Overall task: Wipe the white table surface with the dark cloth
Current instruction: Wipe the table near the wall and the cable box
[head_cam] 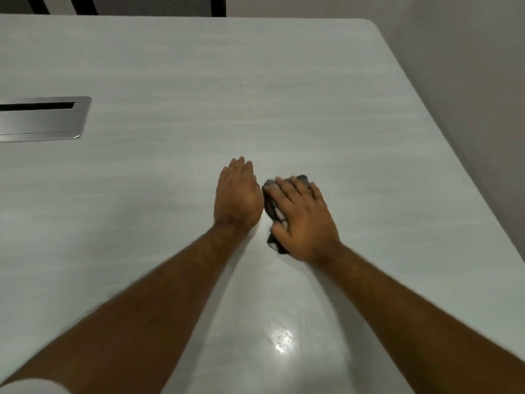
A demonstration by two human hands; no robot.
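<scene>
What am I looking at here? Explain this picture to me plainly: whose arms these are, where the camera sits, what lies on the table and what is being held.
There is no machine here. The single picture comes from a wide-angle camera worn on a person's head, looking forward and down, so the two bare forearms reaching in from the bottom belong to the wearer. The surface is a white table, with a grey wall to the right. The right hand lies flat, fingers spread, pressing a dark cloth against the table; only the cloth's edges show around the hand. The left hand is beside it, open and holding nothing. At the left edge a metal cable hatch is set into the tabletop. Near the bottom is a bright glare spot, which seems to be light reflecting, perhaps off a wet patch. A dark chair back shows beyond the far edge.
</scene>
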